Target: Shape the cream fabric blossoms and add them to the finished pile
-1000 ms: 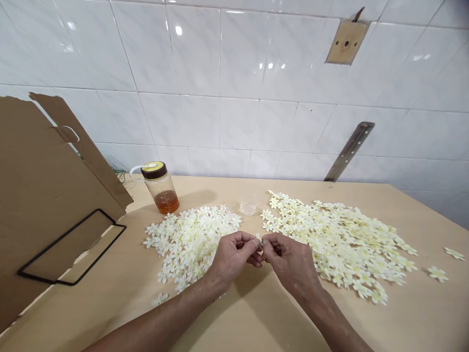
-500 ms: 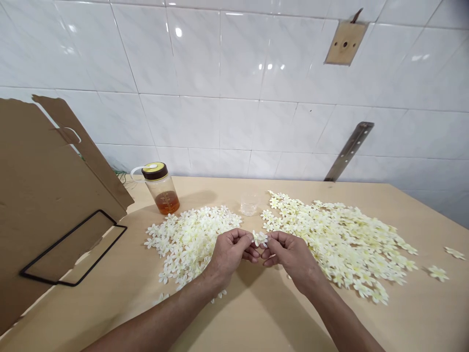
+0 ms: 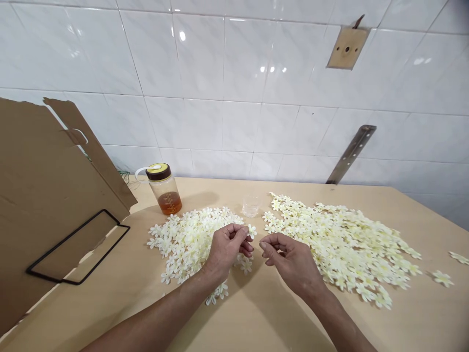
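Observation:
My left hand point(image 3: 229, 247) pinches a small white artificial flower point(image 3: 252, 231) between thumb and forefinger. To its right, a short gap away, my right hand point(image 3: 287, 256) has thumb and forefinger pressed together; whatever may be between them is too small to make out. Under and beyond my left hand spreads a heap of white flowers point(image 3: 194, 230). On the right lies a wider heap of creamy-yellow flowers point(image 3: 337, 239). Between the heaps, behind my hands, stands a small clear cup point(image 3: 250, 207).
A bottle of amber liquid point(image 3: 168, 195) with a dark-and-yellow lid stands behind the white heap. On the left are a cardboard sheet point(image 3: 47, 186) and a black wire frame point(image 3: 78, 282). Loose flowers point(image 3: 442, 278) lie far right. A metal bracket point(image 3: 351, 154) leans at the tiled wall.
The hands were together at a pair of flower pieces; now they are apart. My left hand keeps a flower, while my right has drawn back slightly, down and right. The view has shifted a little.

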A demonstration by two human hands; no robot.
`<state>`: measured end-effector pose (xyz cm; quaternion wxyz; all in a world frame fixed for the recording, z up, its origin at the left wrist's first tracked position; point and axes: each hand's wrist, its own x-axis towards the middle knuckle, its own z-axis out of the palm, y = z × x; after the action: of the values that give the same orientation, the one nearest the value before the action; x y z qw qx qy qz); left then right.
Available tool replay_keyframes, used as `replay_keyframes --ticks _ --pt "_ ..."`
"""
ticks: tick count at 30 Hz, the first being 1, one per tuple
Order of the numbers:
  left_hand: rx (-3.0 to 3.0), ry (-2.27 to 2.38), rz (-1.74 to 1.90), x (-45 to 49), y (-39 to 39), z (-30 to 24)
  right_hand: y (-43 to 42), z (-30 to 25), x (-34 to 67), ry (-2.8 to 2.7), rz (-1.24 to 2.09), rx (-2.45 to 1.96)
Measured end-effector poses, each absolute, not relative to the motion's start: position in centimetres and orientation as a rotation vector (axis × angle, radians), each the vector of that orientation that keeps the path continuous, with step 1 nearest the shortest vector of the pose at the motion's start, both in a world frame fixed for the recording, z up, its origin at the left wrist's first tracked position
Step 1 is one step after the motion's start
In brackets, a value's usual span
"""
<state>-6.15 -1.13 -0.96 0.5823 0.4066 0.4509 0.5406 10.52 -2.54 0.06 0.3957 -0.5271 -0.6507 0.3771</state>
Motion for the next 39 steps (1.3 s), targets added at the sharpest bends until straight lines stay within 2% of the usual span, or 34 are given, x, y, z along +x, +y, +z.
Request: replay_keyframes --ticks 6,16,27,39 --pt "0.973 1.057 1.252 -5.9 -1.3 -0.9 -2.6 0.1 10.4 -1.553 0.912 -1.35" --pt "1.166 1.09 1.189 -5.1 -2.5 -1.6 -2.9 -0.5 10.0 -1.788 0.517 -1.356" --pt "1.067 1.045 1.145 -4.7 -2.8 -1.6 -3.0 0.5 10.2 -1.84 0.554 -1.402" --pt "1.106 0.998 1.125 -4.8 -2.7 -1.9 -3.4 0.7 10.0 -1.912 0.421 -1.41"
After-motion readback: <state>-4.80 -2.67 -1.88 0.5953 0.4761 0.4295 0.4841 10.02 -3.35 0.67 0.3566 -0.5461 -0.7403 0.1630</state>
